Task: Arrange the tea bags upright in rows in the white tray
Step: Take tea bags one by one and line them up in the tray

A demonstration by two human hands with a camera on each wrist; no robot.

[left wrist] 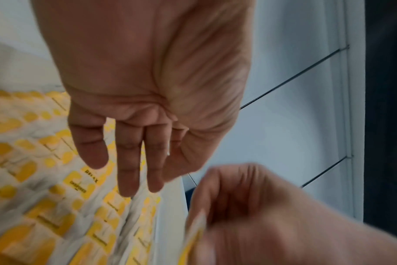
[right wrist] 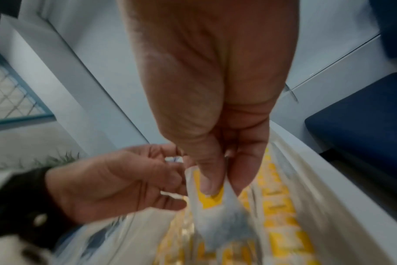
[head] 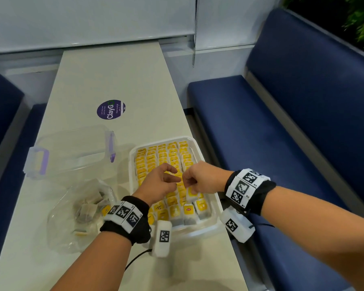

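Over the white tray [head: 206,228] on a pale tabletop [head: 114,80], the right hand [head: 202,179] pinches a tea bag [right wrist: 212,199] by its top while the left hand [head: 159,183] hovers beside it, fingers loose and holding nothing. Rows of upright bags already fill most of the tray; a few loose ones wait in a plastic bag [head: 80,215] at left. A clear lidded box [head: 72,150] sits behind, out of the way.

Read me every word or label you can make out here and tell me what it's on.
"ClayG": purple round sticker on the table; its small print is too small to read.
"Lipton": red tag on a tea bag in the white tray.
"RELAX": yellow tea bag tag, left wrist view.
Other tags are blurred.
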